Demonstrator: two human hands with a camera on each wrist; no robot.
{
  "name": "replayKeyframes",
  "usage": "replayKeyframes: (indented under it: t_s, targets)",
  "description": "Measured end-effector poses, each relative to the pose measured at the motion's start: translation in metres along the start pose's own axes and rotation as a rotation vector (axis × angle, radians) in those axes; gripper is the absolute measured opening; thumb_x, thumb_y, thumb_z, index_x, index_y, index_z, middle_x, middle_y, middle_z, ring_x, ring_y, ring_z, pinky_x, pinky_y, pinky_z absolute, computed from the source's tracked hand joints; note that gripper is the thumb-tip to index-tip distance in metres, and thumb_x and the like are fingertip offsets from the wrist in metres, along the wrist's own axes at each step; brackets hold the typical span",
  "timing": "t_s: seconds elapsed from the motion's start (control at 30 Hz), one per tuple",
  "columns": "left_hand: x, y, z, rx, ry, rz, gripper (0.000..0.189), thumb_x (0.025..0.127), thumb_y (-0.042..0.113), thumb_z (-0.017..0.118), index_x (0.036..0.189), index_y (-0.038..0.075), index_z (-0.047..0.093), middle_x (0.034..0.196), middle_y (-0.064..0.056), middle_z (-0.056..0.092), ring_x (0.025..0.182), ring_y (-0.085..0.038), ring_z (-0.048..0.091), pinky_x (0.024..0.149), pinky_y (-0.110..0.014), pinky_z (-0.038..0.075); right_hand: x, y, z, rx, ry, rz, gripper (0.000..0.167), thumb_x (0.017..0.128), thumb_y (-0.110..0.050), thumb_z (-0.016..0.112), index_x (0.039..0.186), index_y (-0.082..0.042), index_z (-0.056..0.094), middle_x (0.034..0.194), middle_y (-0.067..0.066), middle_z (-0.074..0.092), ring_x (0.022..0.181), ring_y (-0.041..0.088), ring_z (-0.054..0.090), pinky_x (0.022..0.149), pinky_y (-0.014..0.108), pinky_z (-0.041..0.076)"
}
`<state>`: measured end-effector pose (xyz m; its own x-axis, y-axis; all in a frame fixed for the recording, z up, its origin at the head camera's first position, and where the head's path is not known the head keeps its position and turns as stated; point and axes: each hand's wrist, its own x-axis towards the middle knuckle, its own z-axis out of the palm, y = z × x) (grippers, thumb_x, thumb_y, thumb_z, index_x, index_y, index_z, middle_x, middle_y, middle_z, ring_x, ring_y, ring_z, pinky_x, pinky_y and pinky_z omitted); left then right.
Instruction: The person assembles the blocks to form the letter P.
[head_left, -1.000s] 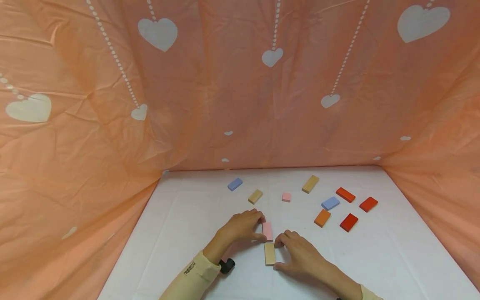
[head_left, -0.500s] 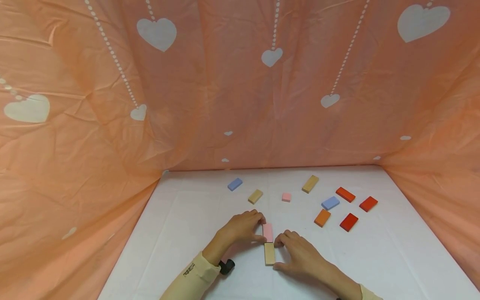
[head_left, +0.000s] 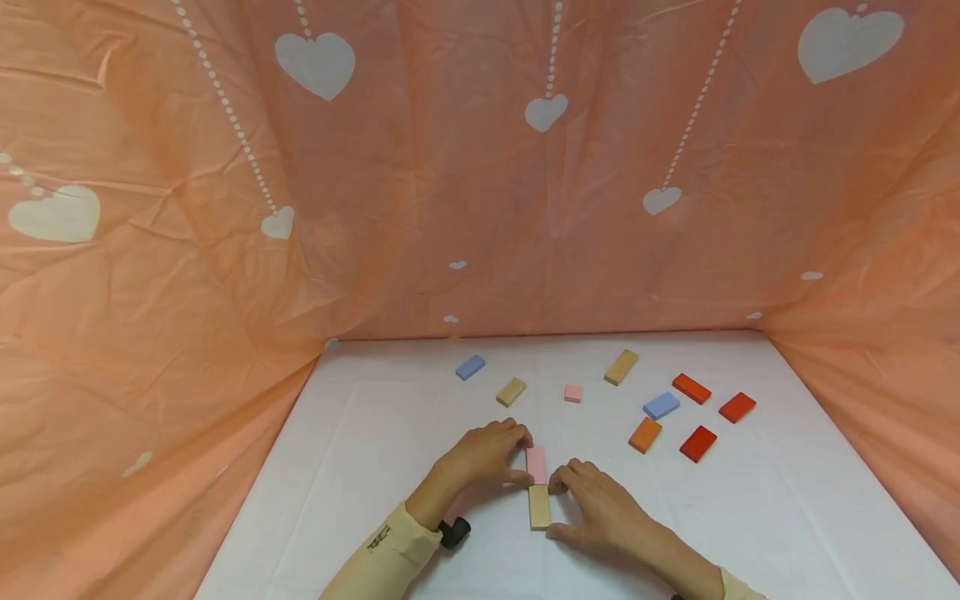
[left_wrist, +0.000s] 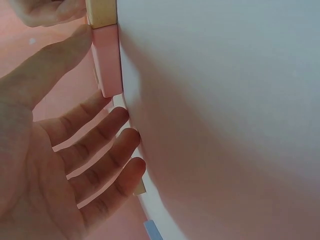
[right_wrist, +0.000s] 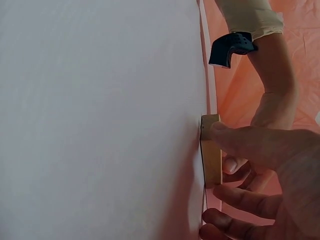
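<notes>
Two flat blocks lie end to end on the white table, a pink block beyond a plain wooden block. My left hand holds the pink block from the left, thumb at its near end and index finger at its far end. In the left wrist view its other fingers are spread apart. From the right, my right hand grips the wooden block, with the thumb near its close end and the index finger near its far end. The right wrist view shows that thumb on the wooden block.
Farther back lie a blue block, a small wooden block, a small pink square and a longer wooden block. On the right are another blue block, an orange block and several red blocks. Orange curtains surround the table.
The pink block has come slightly toward me with the left hand, and the narrow gap between it and the wooden block has closed. The right hand has hardly moved.
</notes>
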<state>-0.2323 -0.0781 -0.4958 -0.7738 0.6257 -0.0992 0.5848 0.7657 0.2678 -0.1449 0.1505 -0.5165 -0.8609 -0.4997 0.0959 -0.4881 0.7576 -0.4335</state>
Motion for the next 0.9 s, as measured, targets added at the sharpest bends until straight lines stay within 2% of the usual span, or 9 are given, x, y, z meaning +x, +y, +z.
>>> replayKeyframes:
  t_s: [0.47,0.67,0.9]
  targets:
    - [-0.0007,0.0018,-0.0009,0.001,-0.005,0.000,0.048,0.086,0.048,0.090,0.118,0.021,0.067,0.113,0.007,0.063,0.104,-0.014,0.063,0.083,-0.030,0.054,-0.0013,-0.0007,-0.0018,0.008,-0.009,0.005,0.054,0.079,-0.044,0.095,0.116,-0.017,0.066,0.107,-0.009,0.060,0.095,0.009,0.054,0.085,0.037,0.055]
    - [-0.0007,-0.0002,-0.0012,-0.001,-0.010,0.012,0.048,0.086,0.048,0.091,0.118,0.021,0.068,0.115,0.006,0.064,0.105,-0.014,0.063,0.085,-0.031,0.055,-0.0005,-0.0003,-0.0017,0.025,-0.006,0.016,0.064,0.080,-0.048,0.094,0.126,-0.017,0.063,0.105,-0.008,0.058,0.093,0.010,0.052,0.082,0.037,0.054]
    - [-0.0015,-0.0014,-0.0011,-0.008,-0.015,0.030,0.049,0.087,0.048,0.090,0.120,0.020,0.068,0.118,0.006,0.064,0.108,-0.015,0.064,0.086,-0.032,0.056,0.0008,-0.0013,-0.0033,0.054,-0.014,0.042,0.071,0.085,-0.049,0.089,0.141,-0.015,0.061,0.103,-0.010,0.058,0.098,0.012,0.054,0.085,0.040,0.054]
